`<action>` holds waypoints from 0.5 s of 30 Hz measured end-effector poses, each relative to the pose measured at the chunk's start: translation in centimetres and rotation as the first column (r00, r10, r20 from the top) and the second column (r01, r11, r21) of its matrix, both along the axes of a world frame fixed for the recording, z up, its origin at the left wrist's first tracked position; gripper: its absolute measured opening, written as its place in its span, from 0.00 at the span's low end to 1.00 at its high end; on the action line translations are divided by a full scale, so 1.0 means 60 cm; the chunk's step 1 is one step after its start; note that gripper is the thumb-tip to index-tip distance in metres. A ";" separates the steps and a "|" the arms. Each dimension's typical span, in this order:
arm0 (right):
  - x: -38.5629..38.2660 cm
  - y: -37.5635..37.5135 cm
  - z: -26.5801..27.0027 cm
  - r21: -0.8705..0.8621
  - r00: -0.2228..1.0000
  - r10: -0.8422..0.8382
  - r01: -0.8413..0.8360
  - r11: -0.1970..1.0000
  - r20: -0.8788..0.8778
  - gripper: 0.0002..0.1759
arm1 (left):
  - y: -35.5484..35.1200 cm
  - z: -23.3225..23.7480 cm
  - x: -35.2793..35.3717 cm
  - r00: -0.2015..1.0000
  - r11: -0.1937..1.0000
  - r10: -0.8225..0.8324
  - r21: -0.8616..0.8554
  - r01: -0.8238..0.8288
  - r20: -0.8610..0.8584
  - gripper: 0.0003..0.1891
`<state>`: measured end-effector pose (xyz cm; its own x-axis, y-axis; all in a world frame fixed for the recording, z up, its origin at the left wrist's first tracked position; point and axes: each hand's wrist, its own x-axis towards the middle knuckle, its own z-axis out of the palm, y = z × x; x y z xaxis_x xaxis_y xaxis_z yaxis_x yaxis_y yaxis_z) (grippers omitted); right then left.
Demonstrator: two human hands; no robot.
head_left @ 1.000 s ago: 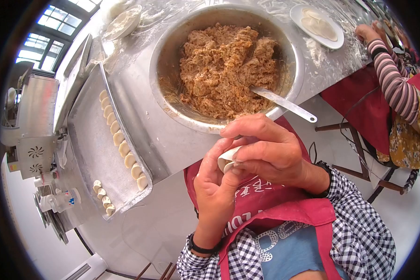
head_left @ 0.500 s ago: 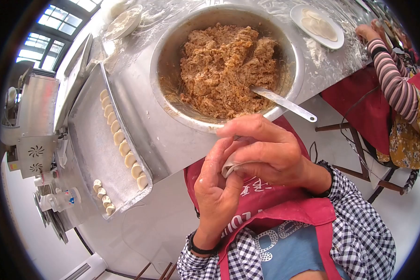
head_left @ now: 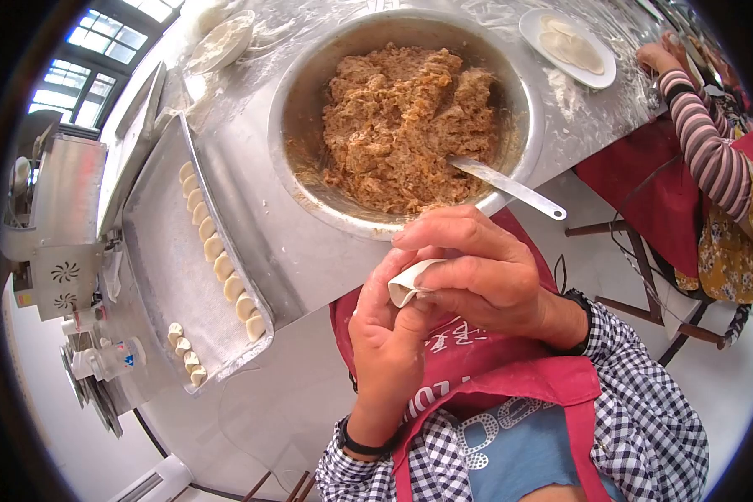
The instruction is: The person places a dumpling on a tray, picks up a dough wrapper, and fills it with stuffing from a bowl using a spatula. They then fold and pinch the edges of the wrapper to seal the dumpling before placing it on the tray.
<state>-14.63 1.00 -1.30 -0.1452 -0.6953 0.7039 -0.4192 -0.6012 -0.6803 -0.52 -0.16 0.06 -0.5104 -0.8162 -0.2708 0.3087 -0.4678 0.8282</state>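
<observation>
Between my two hands, just below the rim of the big metal bowl, is a folded dumpling of pale dough. My left hand cradles it from below, thumb against its lower edge. The fingers of my right hand pinch its upper side and partly cover it. In front of me the metal bowl holds a heap of brown minced filling. A flat metal spatula is stuck in the filling, its handle resting over the rim.
On the left, a metal tray bears a row of finished dumplings and a few smaller ones. A white plate of round wrappers lies at the upper right, near a co-worker's striped sleeve. Another plate with flour stands at the upper left.
My fingers have shifted on the dough, so more of the folded dumpling now shows between them. The bowl, spatula and tray stay where they were.
</observation>
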 end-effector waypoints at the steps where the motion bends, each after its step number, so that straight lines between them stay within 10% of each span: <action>1: -0.001 -0.001 0.000 0.000 1.000 0.001 -0.001 1.000 0.000 0.08 | 0.002 0.001 -0.001 1.000 1.000 0.001 0.000 -0.001 0.000 0.24; 6: -0.006 -0.001 0.002 -0.013 0.996 0.010 -0.011 1.000 -0.092 0.07 | 0.008 0.008 -0.001 0.912 0.814 0.117 -0.564 0.139 0.394 0.22; 15: 0.002 0.000 0.005 0.034 1.000 0.024 -0.024 0.999 0.010 0.08 | 0.004 0.009 0.002 0.925 0.844 0.126 -0.529 0.090 0.358 0.23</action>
